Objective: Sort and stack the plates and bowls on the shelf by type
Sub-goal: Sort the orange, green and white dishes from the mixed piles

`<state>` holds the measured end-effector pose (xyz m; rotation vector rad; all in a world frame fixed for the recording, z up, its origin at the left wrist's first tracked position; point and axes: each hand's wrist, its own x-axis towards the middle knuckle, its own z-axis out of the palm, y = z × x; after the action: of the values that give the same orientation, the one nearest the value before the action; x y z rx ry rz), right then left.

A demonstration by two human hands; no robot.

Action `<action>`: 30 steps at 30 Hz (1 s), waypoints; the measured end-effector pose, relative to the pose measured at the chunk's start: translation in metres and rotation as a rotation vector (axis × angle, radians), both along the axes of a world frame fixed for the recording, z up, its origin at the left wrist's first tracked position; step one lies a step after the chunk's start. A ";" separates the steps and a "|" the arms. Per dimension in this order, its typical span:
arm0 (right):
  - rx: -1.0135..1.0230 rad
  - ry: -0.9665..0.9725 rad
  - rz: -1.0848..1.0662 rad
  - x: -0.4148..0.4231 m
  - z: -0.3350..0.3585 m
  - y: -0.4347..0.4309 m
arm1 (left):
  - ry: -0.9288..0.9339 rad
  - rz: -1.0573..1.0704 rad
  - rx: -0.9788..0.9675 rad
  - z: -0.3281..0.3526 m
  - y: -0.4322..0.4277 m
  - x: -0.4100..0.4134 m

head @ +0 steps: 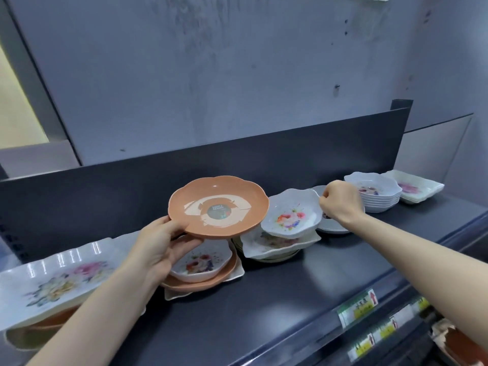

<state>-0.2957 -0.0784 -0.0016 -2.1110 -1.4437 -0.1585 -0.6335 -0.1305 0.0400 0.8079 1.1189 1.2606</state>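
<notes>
I judge the sorting partly done, with the larger share left. At about 2 o'clock on the shelf (303, 281) two tidy piles already stand: a stack of white scalloped bowls (376, 196) and, just beside it toward 3 o'clock, a stack of square floral plates (417, 188). Everything nearer is mixed. My left hand (161, 247) is closed on the near rim of an orange plate (218, 206), thumb on top and fingers beneath, holding it tilted above the left pile at about 11 o'clock; under it a small floral bowl (204, 262) sits in another orange plate (224, 277), which lies on a cream square plate (237, 272). My right hand (340, 202) is curled into a loose fist at 1 o'clock, pinching the far rim of a tilted floral bowl (290, 213); that bowl rests on a square plate (274, 245) over greenish dishes (274, 257), and a pile of round white plates (332, 228) lies behind my wrist. At 9 o'clock a large rectangular floral platter (52, 276) covers more orange dishes. So the bowls must join the right-hand stack, the orange plates need a pile of their own, and the square ones must be gathered.
</notes>
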 end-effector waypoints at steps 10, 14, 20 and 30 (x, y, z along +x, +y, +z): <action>0.067 0.602 -0.146 0.122 0.001 -0.002 | -0.076 -0.013 -0.004 -0.013 0.026 0.076; 0.099 0.687 -0.208 0.194 0.002 0.008 | -0.114 -0.017 -0.032 -0.016 0.038 0.134; 0.127 0.808 -0.258 0.279 -0.008 0.036 | -0.155 0.034 -0.050 -0.020 0.051 0.214; 0.018 0.793 -0.138 0.322 -0.044 0.081 | -0.133 0.149 -0.087 -0.031 0.055 0.292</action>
<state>0.0263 0.0024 -0.0459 -1.9163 -0.8147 0.5531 -0.3411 -0.0758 0.0089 0.5759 1.1342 1.3583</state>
